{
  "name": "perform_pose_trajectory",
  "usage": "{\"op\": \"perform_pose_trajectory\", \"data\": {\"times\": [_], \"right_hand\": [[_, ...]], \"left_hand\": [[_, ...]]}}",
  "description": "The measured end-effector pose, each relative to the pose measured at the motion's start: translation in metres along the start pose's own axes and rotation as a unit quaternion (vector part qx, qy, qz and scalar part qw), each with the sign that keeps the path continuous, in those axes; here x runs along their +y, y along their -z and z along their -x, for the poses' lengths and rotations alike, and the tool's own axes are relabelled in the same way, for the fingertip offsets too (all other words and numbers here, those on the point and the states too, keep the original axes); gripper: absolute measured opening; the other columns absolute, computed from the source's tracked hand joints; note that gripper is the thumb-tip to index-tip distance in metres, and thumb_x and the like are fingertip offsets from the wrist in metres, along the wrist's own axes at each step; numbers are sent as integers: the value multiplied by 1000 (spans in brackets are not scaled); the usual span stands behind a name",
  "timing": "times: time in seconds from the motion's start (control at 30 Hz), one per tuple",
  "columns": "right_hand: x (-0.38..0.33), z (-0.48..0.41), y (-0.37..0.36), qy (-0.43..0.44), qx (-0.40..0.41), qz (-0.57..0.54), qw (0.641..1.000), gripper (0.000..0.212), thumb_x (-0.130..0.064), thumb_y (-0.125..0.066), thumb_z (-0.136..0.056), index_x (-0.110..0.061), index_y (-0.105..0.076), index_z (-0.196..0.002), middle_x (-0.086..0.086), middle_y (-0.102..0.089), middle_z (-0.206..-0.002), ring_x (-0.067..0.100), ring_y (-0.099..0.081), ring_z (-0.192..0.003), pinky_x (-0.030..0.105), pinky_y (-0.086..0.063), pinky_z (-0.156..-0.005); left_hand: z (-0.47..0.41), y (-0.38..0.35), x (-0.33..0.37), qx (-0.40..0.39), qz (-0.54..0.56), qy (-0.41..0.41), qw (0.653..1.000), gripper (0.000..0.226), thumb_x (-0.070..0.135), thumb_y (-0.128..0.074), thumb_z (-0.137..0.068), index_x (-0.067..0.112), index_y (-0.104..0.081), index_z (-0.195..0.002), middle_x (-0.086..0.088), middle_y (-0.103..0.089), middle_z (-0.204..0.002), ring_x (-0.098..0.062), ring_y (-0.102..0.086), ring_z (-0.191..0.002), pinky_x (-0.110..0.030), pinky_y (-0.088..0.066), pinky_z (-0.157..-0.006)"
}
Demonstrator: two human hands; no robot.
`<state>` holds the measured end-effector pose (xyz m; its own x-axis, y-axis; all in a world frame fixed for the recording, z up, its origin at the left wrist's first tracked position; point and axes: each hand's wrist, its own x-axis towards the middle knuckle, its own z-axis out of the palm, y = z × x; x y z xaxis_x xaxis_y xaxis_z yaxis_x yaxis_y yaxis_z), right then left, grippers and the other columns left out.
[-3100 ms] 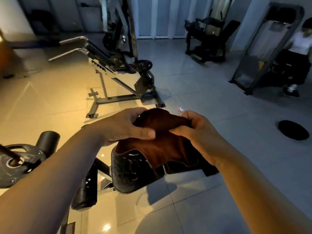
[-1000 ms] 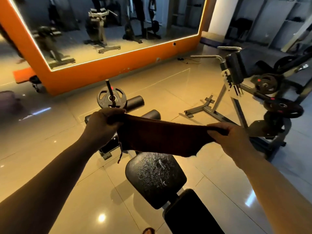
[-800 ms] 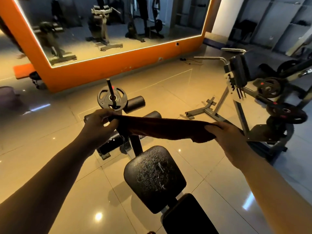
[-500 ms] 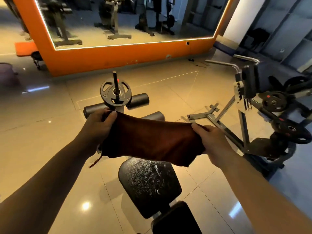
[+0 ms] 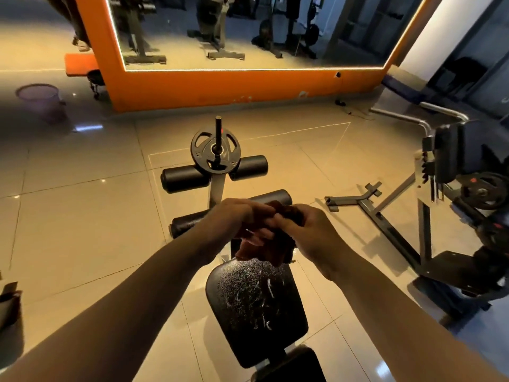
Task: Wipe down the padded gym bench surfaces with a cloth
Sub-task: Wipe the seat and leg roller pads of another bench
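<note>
I am holding the cloth (image 5: 271, 250) bunched between both hands. It is hanging in the air just over the far edge of the seat pad (image 5: 256, 312), not yet touching it as far as I can judge. The left hand (image 5: 242, 216) is curling its fingers round the upper part of the wad, and the right hand (image 5: 308, 230) is closing on it from the other side. Both grips are therefore grasping the cloth and neither is free.

The surface I am meant to wipe is lying below the grip and towards me. Its long axis is running from the far edge by the foam rollers (image 5: 183, 177) back towards my body, where the back pad (image 5: 294, 365) is meeting its near edge. Both hands are sitting about equally close to that far edge. I am judging that the coming move is calling for a short drop straight down, then a pull along the length towards me.

The cloth is showing dark reddish-brown, soft and limp, folding thickly. The seat pad is looking like black padded vinyl with rounded corners, and whitish specks and streaks are spreading over its far half. The rollers are reading as plain black cylinders, with a metal weight plate (image 5: 216, 153) sitting on an upright peg between them.
</note>
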<state>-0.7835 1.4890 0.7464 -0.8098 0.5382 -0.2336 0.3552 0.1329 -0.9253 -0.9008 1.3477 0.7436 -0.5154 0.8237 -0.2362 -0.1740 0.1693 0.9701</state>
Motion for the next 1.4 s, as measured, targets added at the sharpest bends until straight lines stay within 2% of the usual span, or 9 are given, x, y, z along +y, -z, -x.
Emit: {"op": "perform_pose_trajectory", "data": {"times": [0.1,0.23,0.43,0.6,0.8,1.03,1.13,1.2,1.4], "right_hand": [[-10,-6,0,-56,-22,-123,991,17,-15,-57,-100,-14,-67,-114,13,-73,-111,28,-67,-109,43,-57,-92],[-20,-10,7,-111,-117,-284,945,31,-22,-43,-104,-14,-57,-130,14,-71,-120,28,-70,-109,42,-59,-83],[3,-41,13,-135,-119,-246,952,33,-23,-43,-106,-18,-59,-134,9,-68,-128,27,-63,-120,57,-52,-96],[39,-71,21,-115,-24,-168,979,53,-4,-70,-91,-28,-44,-130,16,-61,-118,31,-71,-99,36,-61,-70],[91,-113,50,-83,-159,-44,983,59,14,-78,-72,-21,-69,-118,17,-66,-121,28,-69,-102,33,-60,-79],[176,-154,96,51,-270,180,945,38,-7,-73,-88,-20,-69,-123,-2,-66,-115,13,-63,-103,24,-51,-90],[228,-160,105,44,-298,245,921,10,-20,-68,-93,-24,-75,-99,-4,-68,-93,15,-64,-88,29,-52,-79],[267,-163,105,33,-301,292,907,16,-26,-65,-95,-22,-68,-80,-2,-64,-78,18,-61,-77,32,-45,-69],[384,-167,80,-57,-312,284,905,21,-42,-58,-98,-21,-61,-98,-2,-62,-91,16,-59,-86,31,-43,-72]], "left_hand": [[-9,19,-16,107,-54,32,992,26,5,-47,-96,12,-57,-119,-15,-62,-122,-20,-62,-103,-39,-51,-93],[-11,28,-48,27,96,132,986,54,52,-41,-99,11,-57,-130,-14,-63,-131,-28,-56,-124,-38,-35,-110],[-28,20,-63,33,217,93,971,30,22,-54,-99,11,-61,-126,-12,-72,-112,-26,-70,-97,-32,-56,-68],[-54,8,-84,192,222,39,955,28,11,-64,-94,19,-59,-121,-9,-70,-118,-22,-72,-98,-36,-59,-75],[-68,-26,-120,254,178,-10,951,65,-6,-69,-82,33,-47,-128,-17,-70,-112,-31,-69,-103,-45,-59,-81],[-82,-96,-173,402,-67,96,908,41,-3,-73,-81,23,-67,-112,-8,-66,-103,-25,-67,-89,-34,-60,-77],[-97,-124,-213,369,-80,145,914,26,5,-65,-91,29,-70,-101,2,-68,-99,-14,-66,-93,-22,-54,-74],[-108,-134,-247,328,-165,172,914,14,20,-61,-95,34,-67,-92,5,-65,-93,-12,-62,-89,-24,-51,-77],[-123,-140,-348,280,-136,258,915,13,28,-48,-104,26,-56,-113,2,-60,-100,-7,-55,-89,-21,-41,-67]]}}
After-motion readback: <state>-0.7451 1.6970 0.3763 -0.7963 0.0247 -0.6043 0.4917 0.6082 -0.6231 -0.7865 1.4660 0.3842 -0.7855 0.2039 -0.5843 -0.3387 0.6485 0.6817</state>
